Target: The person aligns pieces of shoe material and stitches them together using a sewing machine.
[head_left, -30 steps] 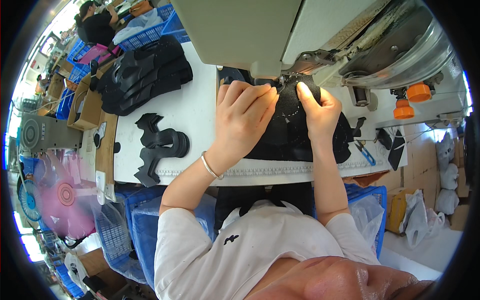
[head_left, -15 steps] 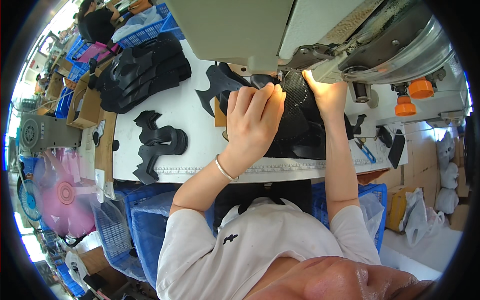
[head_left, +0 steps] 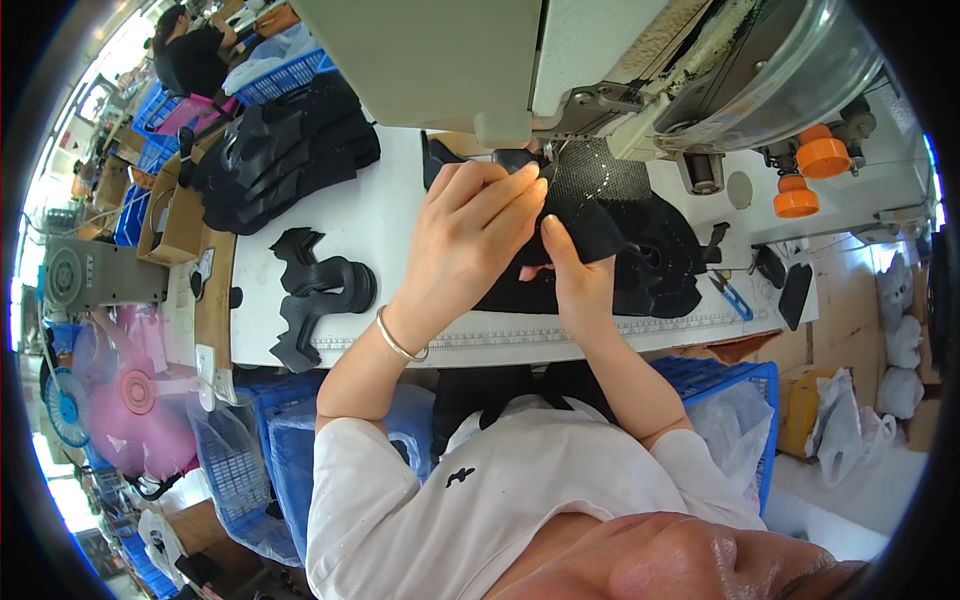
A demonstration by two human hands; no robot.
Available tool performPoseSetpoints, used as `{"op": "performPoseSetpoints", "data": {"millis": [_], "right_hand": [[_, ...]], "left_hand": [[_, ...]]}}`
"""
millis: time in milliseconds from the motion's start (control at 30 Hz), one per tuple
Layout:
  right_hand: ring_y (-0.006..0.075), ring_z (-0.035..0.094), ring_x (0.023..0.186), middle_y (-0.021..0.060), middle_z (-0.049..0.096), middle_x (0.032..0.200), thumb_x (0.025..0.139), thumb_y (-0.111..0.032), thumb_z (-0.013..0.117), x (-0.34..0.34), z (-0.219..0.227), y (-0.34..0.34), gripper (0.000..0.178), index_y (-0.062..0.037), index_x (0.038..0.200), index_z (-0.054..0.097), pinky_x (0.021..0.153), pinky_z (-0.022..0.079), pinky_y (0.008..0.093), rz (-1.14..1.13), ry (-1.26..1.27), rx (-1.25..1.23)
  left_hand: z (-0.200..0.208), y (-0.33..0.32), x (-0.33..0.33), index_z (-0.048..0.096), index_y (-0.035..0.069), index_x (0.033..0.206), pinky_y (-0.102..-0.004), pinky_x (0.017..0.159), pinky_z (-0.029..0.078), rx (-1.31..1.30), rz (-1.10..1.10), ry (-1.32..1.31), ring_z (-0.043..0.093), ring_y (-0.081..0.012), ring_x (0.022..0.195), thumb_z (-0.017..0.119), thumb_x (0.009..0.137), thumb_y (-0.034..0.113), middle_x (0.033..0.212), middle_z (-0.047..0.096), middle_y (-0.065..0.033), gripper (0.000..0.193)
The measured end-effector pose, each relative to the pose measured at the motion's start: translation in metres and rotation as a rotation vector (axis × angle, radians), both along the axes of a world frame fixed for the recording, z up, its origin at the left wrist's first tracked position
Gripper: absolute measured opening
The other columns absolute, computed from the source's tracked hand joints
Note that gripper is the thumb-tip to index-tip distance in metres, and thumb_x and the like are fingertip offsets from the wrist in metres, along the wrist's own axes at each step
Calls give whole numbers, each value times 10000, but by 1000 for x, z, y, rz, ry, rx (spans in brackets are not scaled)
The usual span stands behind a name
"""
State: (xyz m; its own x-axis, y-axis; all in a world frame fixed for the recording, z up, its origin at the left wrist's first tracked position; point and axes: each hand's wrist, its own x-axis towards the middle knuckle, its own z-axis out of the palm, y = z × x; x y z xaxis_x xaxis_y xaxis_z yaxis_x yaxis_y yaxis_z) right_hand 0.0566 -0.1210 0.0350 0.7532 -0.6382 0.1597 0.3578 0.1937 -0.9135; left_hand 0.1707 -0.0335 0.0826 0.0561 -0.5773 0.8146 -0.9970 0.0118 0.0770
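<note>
A black mesh shoe-upper piece lies under the head of a sewing machine, with a dotted light line across it. My left hand is closed, its fingertips bunched on the piece's left edge close by the needle area. Below that, my right hand pinches the near edge, thumb on top and the other fingers mostly hidden underneath. More black shoe pieces lie beneath and to the right of my hands. Part of a smooth black piece shows behind my left hand.
Stacked black cut pieces and a smaller curved stack occupy the table's left. Blue-handled snips and a black phone-like slab lie right. Orange knobs jut from the machine. Blue baskets stand below the table edge.
My right hand has come back from beside the machine head to the near edge of the mesh piece. My left hand has shifted slightly left and nearer; the mesh piece has turned and lifted.
</note>
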Motion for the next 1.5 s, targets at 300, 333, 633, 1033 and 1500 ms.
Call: {"op": "performPoseSetpoints", "data": {"millis": [300,333,633,1033,1500], "right_hand": [[95,568,575,39,587,786,960,-109,547,5,-6,6,138,12,932,608,440,521,251,-57,-98,183],[106,585,566,53,604,786,960,-102,546,5,-9,6,124,11,946,596,423,511,251,-64,-107,177],[106,592,558,62,617,801,946,-77,546,4,-3,2,105,16,976,584,389,486,236,-107,-62,169],[84,558,494,47,628,791,893,-74,582,6,7,-24,114,-4,978,612,338,422,207,-110,71,102],[170,652,570,104,647,817,938,-100,574,8,-6,-3,191,42,1065,569,485,541,242,121,12,50]], "left_hand": [[2,2,1,702,-5,924,-339,702,478,15,-36,-25,589,-205,823,760,649,37,990,683,-45,285],[2,2,1,700,-4,927,-340,701,478,23,-42,-18,587,-206,825,761,646,37,991,682,-44,290],[-3,-1,-2,686,-20,928,-343,717,495,-16,-35,26,578,-224,817,752,645,25,1006,664,-69,295],[7,-4,-14,692,26,945,-353,774,455,17,104,68,548,-244,876,724,663,61,1010,617,-83,285],[15,9,27,724,31,868,-303,694,547,100,-179,130,610,-214,850,743,650,30,940,694,-35,219]]}}
